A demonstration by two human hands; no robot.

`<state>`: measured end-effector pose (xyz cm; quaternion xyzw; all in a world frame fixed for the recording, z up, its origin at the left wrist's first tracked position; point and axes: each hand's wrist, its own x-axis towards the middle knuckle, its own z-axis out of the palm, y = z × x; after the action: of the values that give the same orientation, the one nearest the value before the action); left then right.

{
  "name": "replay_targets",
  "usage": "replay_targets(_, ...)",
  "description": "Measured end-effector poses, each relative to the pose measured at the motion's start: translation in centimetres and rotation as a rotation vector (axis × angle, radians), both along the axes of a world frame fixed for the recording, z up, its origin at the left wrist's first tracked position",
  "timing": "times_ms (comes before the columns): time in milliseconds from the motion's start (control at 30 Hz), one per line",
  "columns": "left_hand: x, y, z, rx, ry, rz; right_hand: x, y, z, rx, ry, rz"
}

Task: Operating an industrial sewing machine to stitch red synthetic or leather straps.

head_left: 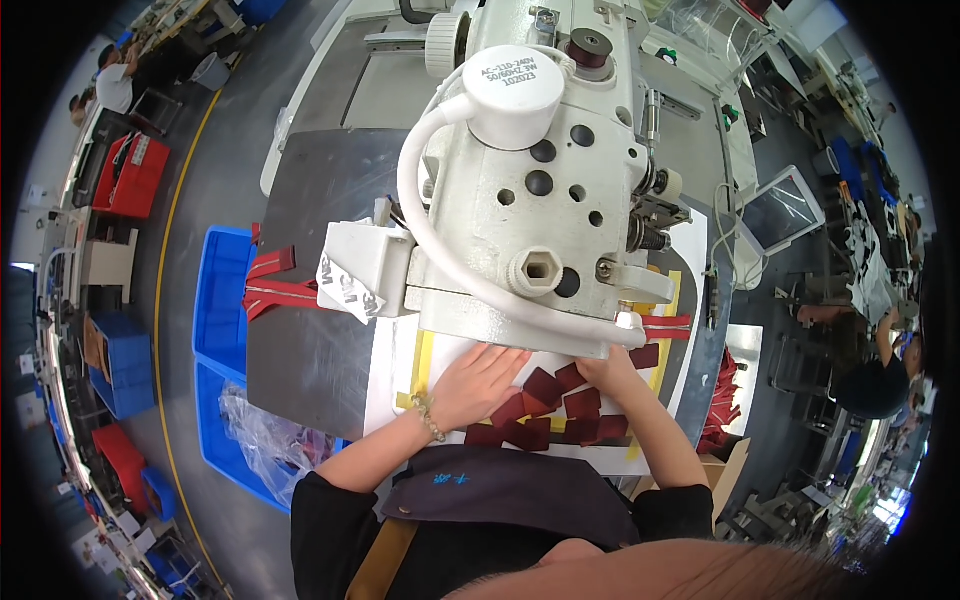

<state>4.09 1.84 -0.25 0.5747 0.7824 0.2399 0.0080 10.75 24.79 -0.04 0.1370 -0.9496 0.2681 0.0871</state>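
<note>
Grey workshop floor point(215, 200), marked with a yellow line, runs past the left side of a dark grey, smooth tabletop point(320, 190) where we see a bulky white-enamelled metal sewing machine point(470, 230). Both hands work at its near edge, and we judge the step in hand to be placing or steadying material under the machine head. Our left hand point(480, 385) lies palm down, its fingers extended and close together, reaching to the machine's lower edge; our right hand point(610, 372) has its fingers bent in beneath that edge, and we cannot tell whether they pinch anything. Between and below the hands, small dark red rectangular fabric patches point(544, 387) lie loose, some overlapping, on a white flat sheet point(392, 370) edged with yellow tape point(422, 365). To us, the next move calls for squaring the material while the fingertips stay clear of the stitching area, which is hidden from view. Matt, flat patches contrast with the long red ribbed strips point(285, 295) at the left, which look like zip tape, and with crinkled clear plastic point(265, 435) in a glossy blue plastic bin point(225, 290). Dark red thread is wound on a round spool point(590, 47) above.
</note>
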Motion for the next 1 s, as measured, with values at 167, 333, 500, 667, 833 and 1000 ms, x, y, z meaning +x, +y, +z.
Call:
replay_targets(167, 0.2, -0.1, -0.3, -0.009, 0.014, 0.006, 0.1, 0.0, -0.2, 0.059, 0.021, -0.008)
replay_targets(333, 0.5, -0.2, -0.9, -0.024, -0.007, 0.017, -0.1, -0.4, 0.3, -0.065, 0.01, -0.059)
replay_targets(500, 0.7, -0.2, -0.9, -0.012, -0.038, 0.062, 0.0, -0.1, -0.6, -0.085, 0.053, -0.058)
replay_targets(667, 0.8, -0.4, -1.7, -0.01, -0.037, 0.06, -0.1, 0.1, -0.8, -0.072, 0.062, -0.044)
replay_targets(833, 0.9, -0.5, -1.9, -0.047, -0.053, 0.069, -0.1, -0.2, -0.8, -0.179, 0.015, -0.09)
replay_targets(1000, 0.5, 0.2, -1.1, 0.011, -0.012, 0.057, 0.8, 0.3, -0.8, -0.246, -0.091, -0.153)
